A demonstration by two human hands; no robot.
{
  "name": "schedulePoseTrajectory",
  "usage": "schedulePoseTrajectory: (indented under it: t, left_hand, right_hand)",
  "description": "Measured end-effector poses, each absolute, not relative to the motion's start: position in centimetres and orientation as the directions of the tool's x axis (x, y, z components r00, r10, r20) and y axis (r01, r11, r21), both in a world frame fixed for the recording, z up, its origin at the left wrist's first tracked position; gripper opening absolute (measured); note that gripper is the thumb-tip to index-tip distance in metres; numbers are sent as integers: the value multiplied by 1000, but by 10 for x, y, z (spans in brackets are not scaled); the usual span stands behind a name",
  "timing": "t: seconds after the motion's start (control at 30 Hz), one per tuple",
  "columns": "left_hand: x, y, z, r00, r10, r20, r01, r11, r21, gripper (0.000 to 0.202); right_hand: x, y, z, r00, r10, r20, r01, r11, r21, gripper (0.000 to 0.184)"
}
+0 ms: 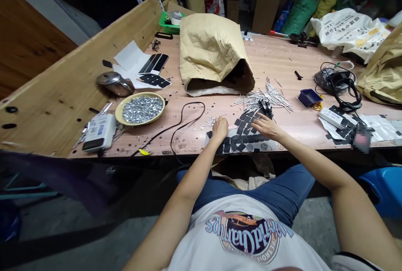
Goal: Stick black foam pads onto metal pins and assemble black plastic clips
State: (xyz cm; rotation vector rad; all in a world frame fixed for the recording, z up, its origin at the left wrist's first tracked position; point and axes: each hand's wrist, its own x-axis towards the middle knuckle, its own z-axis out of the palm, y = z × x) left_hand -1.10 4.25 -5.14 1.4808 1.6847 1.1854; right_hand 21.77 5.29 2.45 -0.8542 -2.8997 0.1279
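Observation:
My left hand (220, 128) is closed in a pinch at the left end of a sheet of black patches; what its fingers hold is too small to make out. Just left of it lies a scatter of small metal rings (207, 123). My right hand (266, 127) hovers over the black patches (240, 140), fingers apart, with nothing visible in them. Close beyond its fingertips is a black-handled tool (265, 107), partly hidden by the hand. It rests against a loose pile of thin metal rods (273, 95).
A yellow bowl (118, 114) of small metal pieces stands left, beside a metal pot (114, 83) and a white box (100, 132). A large paper sack (210, 49) lies open behind my hands. A blue tray (309, 98) and a black cable bundle (342, 86) are right.

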Motion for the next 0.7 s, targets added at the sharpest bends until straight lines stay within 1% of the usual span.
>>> schedulePoseTrajectory:
  t: [0.07, 0.13, 0.2, 0.23, 0.3, 0.4, 0.5, 0.6, 0.7]
  left_hand:
    - [-9, 37, -47, -238, 970, 56, 306, 20, 952, 24]
    - [-5, 30, -42, -238, 970, -59, 61, 76, 995, 16]
    - [0, 20, -36, -184, 970, -161, -222, 118, 968, 13]
    - [2, 16, -34, -152, 971, -186, -338, 125, 933, 17]
    - [5, 7, -32, -107, 976, -191, -482, 117, 868, 31]
    - [7, 0, -31, -95, 981, -172, -547, 92, 832, 44]
    - [9, -3, -31, -122, 983, -139, -545, 50, 837, 46]
    - [10, -5, -30, -166, 984, -60, -490, -29, 871, 47]
    - [9, -8, -27, -205, 978, 31, -385, -109, 917, 49]
  right_hand:
    - [203, 35, 23, -754, 648, 107, 636, 761, -131, 35]
    - [187, 18, 20, -645, 754, 120, 731, 656, -188, 37]
    - [171, 5, 18, -551, 826, 117, 790, 562, -246, 36]
    - [164, -1, 18, -516, 849, 109, 808, 525, -266, 36]
    - [153, -8, 21, -468, 880, 87, 835, 472, -284, 35]
    - [147, -15, 30, -430, 901, 55, 858, 428, -283, 35]
    - [147, -19, 38, -429, 903, 36, 865, 422, -273, 33]
    - [148, -21, 43, -429, 903, 16, 869, 417, -267, 31]
    - [150, -22, 42, -431, 902, 6, 854, 410, -319, 25]
